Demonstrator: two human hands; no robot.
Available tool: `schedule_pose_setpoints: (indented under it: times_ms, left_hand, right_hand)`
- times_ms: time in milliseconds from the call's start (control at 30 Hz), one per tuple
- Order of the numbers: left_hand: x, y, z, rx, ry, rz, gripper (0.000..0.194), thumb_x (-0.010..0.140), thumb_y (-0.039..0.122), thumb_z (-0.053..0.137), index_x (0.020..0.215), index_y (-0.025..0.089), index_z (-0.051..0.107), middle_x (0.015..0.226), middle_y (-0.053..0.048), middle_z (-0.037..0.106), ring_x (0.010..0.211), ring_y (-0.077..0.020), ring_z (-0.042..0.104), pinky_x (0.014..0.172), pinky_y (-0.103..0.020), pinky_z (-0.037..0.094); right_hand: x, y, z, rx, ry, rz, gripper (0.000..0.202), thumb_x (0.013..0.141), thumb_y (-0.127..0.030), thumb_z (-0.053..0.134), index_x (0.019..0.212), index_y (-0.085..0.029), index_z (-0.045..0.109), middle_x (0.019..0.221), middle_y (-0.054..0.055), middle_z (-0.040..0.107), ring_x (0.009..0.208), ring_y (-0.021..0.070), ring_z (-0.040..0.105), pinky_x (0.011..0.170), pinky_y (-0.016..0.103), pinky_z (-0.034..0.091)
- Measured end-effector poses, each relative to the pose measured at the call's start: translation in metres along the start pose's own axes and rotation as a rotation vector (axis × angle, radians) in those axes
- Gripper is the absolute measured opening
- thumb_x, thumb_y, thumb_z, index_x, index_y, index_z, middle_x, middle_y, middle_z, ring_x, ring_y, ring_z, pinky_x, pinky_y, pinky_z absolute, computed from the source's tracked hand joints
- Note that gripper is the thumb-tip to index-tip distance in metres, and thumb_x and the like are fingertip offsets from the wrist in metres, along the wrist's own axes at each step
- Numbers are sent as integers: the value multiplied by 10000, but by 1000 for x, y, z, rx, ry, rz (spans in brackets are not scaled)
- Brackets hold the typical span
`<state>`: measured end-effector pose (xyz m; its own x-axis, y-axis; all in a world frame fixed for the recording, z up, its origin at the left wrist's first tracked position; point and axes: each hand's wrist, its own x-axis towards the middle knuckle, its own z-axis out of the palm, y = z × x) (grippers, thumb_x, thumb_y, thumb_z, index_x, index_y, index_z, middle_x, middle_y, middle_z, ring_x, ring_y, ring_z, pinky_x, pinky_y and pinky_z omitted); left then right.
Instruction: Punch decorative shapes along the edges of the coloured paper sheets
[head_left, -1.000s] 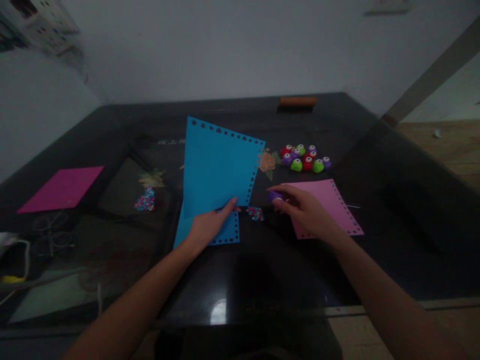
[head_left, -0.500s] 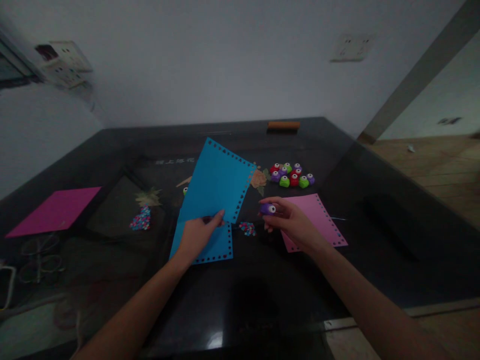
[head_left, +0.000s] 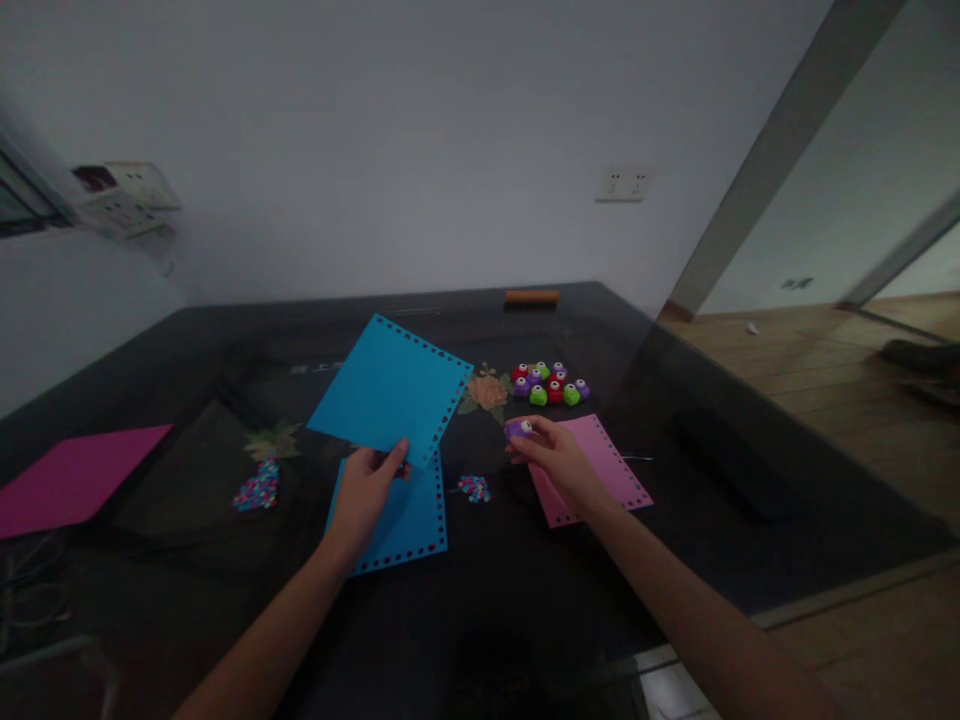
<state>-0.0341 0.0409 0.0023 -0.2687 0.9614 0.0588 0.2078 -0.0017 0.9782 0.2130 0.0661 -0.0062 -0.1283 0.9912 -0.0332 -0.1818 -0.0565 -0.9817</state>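
My left hand [head_left: 369, 487] pinches the lower edge of a blue paper sheet [head_left: 390, 385], raised and tilted, with small shapes punched along two of its edges. Beneath it, a second blue sheet [head_left: 409, 515] with punched edges lies on the dark table. Between thumb and fingers of my right hand [head_left: 559, 462] is a small purple craft punch [head_left: 518, 430]. That hand is above a pink sheet [head_left: 589, 460] with punched borders and partly covers it. A little pile of coloured paper bits [head_left: 474, 488] lies between the hands.
Several red, green and purple craft punches [head_left: 555, 396] cluster behind the pink sheet. At the left lie a magenta sheet [head_left: 75, 475] and a larger heap of paper bits [head_left: 259, 487]. A brown roll [head_left: 532, 297] rests at the table's back edge, near the wall.
The raised blue sheet has swung leftward and lies flatter, uncovering more of the sheet below. My right hand still holds the purple punch, now turned slightly. The camera view has shifted.
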Motion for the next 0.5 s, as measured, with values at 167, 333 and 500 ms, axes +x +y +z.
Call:
schedule_pose_setpoints:
  times_ms: [167, 333, 500]
  left_hand:
    - [-1, 5, -1, 73, 25, 82, 348, 688, 496, 619, 601, 163, 570, 506, 5, 578, 525, -162, 563, 561, -272, 438]
    - [-1, 6, -1, 57, -18, 155, 292, 716, 451, 605, 635, 180, 534, 491, 33, 544, 492, -142, 521, 528, -255, 418]
    - [-2, 7, 2, 36, -54, 163, 265, 712, 427, 601, 643, 181, 529, 494, 30, 543, 492, -145, 521, 523, -258, 416]
  right_hand:
    - [7, 1, -10, -148, 165, -148, 343, 621, -372, 754, 888, -174, 668, 787, 35, 683, 709, 174, 645, 677, 319, 532]
    - [18, -8, -37, -256, 351, -265, 457, 632, -483, 710, 949, -164, 635, 838, 62, 690, 734, 204, 659, 685, 357, 538]
    - [37, -28, -71, -510, 455, -360, 440, 652, -472, 683, 952, -154, 640, 910, 97, 682, 808, 236, 639, 664, 355, 516]
